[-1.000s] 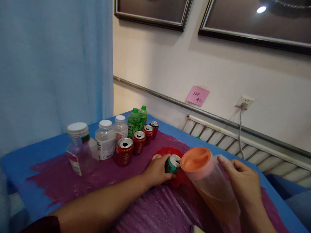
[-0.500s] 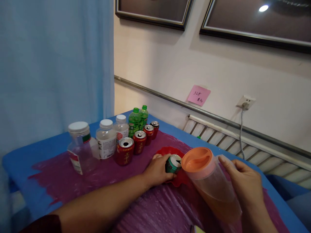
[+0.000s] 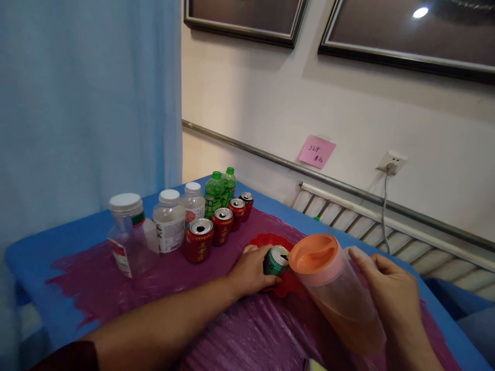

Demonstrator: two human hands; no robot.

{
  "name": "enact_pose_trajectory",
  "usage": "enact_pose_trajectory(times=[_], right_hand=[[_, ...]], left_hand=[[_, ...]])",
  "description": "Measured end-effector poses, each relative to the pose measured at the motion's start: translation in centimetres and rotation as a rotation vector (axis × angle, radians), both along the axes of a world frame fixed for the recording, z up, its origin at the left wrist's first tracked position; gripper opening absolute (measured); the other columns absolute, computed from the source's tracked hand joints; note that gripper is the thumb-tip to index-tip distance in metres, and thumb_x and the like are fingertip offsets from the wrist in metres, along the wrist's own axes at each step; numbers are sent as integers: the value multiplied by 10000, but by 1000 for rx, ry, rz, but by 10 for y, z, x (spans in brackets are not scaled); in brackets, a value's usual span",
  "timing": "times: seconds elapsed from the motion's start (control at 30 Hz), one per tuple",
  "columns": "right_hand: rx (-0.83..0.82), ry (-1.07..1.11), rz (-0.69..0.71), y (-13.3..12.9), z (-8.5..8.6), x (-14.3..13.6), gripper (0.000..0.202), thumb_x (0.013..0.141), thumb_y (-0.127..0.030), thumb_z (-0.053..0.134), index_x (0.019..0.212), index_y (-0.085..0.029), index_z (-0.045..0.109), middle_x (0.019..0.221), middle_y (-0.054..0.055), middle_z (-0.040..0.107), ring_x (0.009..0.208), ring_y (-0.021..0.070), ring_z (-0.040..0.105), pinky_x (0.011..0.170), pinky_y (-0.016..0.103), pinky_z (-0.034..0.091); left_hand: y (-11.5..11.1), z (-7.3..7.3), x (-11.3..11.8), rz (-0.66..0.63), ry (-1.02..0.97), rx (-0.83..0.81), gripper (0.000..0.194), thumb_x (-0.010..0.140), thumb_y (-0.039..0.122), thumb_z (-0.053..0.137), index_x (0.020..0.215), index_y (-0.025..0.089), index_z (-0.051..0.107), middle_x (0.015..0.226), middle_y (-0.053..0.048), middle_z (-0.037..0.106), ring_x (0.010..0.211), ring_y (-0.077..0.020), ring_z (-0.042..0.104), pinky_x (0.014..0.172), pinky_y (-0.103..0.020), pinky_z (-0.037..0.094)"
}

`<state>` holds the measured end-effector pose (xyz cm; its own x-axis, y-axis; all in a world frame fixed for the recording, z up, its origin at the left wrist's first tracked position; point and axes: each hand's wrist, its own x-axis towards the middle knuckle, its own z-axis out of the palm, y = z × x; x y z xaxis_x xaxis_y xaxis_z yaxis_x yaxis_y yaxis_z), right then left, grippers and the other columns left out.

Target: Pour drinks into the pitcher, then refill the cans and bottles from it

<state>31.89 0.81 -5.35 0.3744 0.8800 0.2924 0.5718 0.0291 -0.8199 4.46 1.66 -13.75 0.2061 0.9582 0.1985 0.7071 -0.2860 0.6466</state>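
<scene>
Over a red scalloped dish [image 3: 288, 287], my left hand [image 3: 251, 270] is wrapped round a green can [image 3: 275, 262] with an open top. My right hand [image 3: 392, 288] grips the handle side of a translucent pitcher [image 3: 340, 299] with an orange lid [image 3: 316, 253]. The pitcher is tilted left, its lid edge at the can's opening, and holds brownish liquid. Whether liquid is flowing between them is too small to tell.
Several red cans [image 3: 199, 242] stand left of the dish, with clear white-capped bottles [image 3: 169, 226] and green bottles [image 3: 214, 193] behind. Purple plastic sheeting [image 3: 232, 330] covers part of the blue table [image 3: 77, 226]. A radiator [image 3: 348, 221] lines the wall.
</scene>
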Motion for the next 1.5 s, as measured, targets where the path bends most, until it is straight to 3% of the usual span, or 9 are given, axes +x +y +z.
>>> enact_pose_trajectory(times=[0.6, 1.5], right_hand=[[35, -13, 8, 0, 0, -1, 567, 706, -665, 707, 511, -222, 412, 502, -62, 313, 522, 116, 328, 453, 241, 251], [21, -17, -4, -1, 0, -2, 545, 717, -660, 709, 517, -220, 457, 512, -55, 341, 538, 121, 347, 459, 245, 263]], left_hand=[[1, -1, 0, 6, 12, -4, 699, 632, 450, 852, 1267, 281, 612, 1220, -31, 713, 1101, -303, 618, 1022, -415, 392], [-1, 3, 1, 7, -5, -13, 675, 630, 429, 856, 1248, 286, 627, 1200, -21, 721, 1083, -299, 619, 1045, -427, 377]])
